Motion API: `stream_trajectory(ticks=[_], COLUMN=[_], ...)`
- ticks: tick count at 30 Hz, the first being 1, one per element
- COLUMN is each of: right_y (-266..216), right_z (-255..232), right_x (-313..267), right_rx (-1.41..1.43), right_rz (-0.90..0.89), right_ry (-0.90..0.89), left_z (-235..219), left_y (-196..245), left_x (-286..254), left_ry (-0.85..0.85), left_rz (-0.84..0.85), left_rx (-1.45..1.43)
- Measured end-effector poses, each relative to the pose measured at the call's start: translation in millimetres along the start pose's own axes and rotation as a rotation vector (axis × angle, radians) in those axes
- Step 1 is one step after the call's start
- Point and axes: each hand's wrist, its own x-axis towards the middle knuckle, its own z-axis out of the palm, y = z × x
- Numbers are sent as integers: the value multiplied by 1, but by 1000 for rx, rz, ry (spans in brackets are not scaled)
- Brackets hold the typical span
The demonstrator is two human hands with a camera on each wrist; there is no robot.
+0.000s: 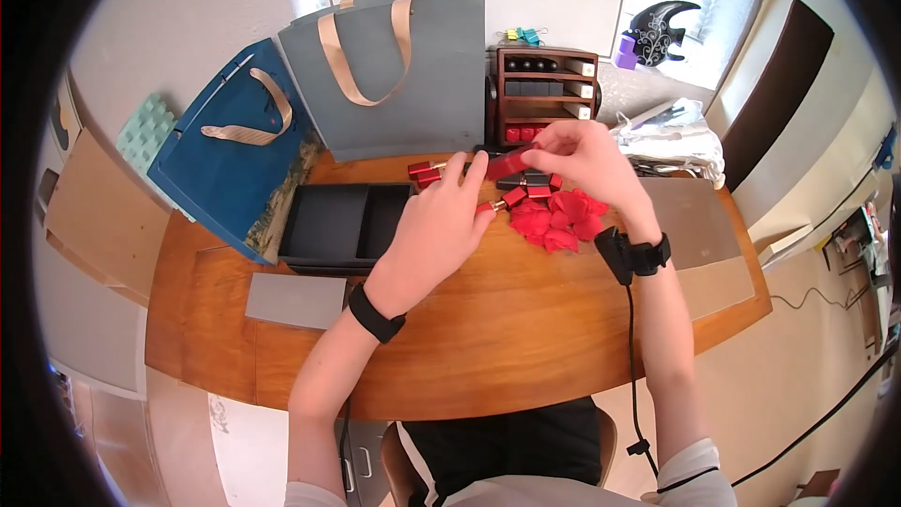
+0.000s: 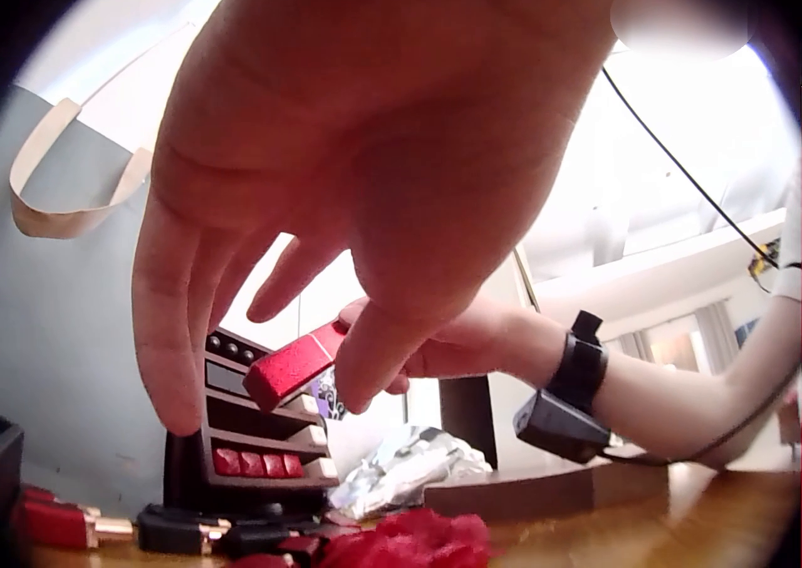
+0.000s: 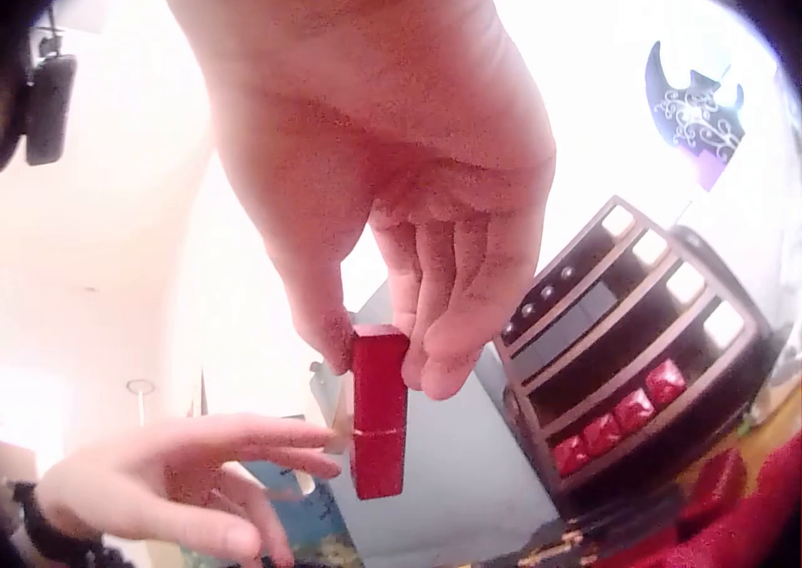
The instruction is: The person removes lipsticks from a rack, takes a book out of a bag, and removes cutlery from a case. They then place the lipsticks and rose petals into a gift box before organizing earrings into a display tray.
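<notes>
A closed red lipstick [image 3: 380,415] is pinched between the thumb and fingers of my right hand [image 1: 589,164], raised over the back of the table. It hangs upright in the right wrist view, a thin seam across its middle. My left hand [image 1: 435,233] hovers just left of it with extended, spread fingers and holds nothing. In the right wrist view those fingertips overlap the lipstick's edge. Below the hands lie several red lipsticks [image 1: 426,172] and black lipsticks [image 2: 176,531], partly hidden by my left hand. Red petals [image 1: 560,222] lie beneath my right wrist.
Behind stands a small wooden shelf [image 1: 549,100] with red and black items in its tiers. A grey gift bag [image 1: 394,84], blue bag [image 1: 221,164], black box [image 1: 324,225] and grey panel [image 1: 293,300] occupy the left. Crumpled plastic [image 1: 671,136] lies back right.
</notes>
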Motion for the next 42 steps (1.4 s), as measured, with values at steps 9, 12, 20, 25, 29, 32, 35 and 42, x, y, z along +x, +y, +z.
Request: stream_trajectory(ticks=[9, 12, 20, 25, 29, 32, 35, 42], right_y=[25, 29, 47, 56, 63, 66, 73, 92], right_z=[-30, -15, 22, 38, 52, 60, 66, 66], right_x=[-3, 6, 42, 58, 71, 75, 78, 84], right_rx=[-371, -437, -514, -543, -554, -584, -536, -235], right_rz=[1, -59, -185, -225, -180, -122, -138, 10], right_ry=[332, 401, 464, 434, 429, 373, 421, 295], left_z=[40, 63, 78, 59, 47, 47, 52, 48], left_y=[8, -5, -10, -6, -4, -5, -7, -7], left_x=[-9, -16, -25, -18, -18, -19, -21, -22], left_ry=[-304, -338, -343, -320, -264, -256, -255, -252], left_rz=[18, 93, 136, 119, 109, 125, 122, 170], left_rx=[113, 241, 358, 249, 150, 128, 97, 36])
